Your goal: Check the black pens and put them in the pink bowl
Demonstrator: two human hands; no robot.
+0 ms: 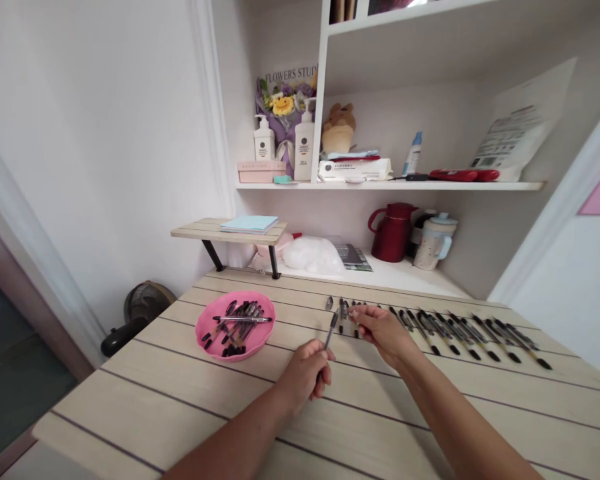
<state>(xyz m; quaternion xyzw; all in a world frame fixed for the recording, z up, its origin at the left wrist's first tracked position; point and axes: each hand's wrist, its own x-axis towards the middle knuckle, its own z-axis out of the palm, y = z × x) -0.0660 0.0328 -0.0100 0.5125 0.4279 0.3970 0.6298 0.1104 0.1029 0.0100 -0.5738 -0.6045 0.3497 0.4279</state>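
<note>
My left hand (305,372) is closed around a black pen (330,333) that points up and away over the wooden table (180,413). My right hand (383,331) is just beyond it, fingers pinched at the left end of a row of pens (460,330) lying side by side on the table. What its fingertips hold is too small to make out; it may be a pen cap. A pink bowl (235,325) at the left holds several more black pens.
A small raised shelf (227,233) with a blue notebook stands at the back left. Behind are a red jug (393,231), a cup with a lid (434,241), a white plastic bag (313,255), and wall shelves with bottles. A fan (137,313) sits on the floor at the left.
</note>
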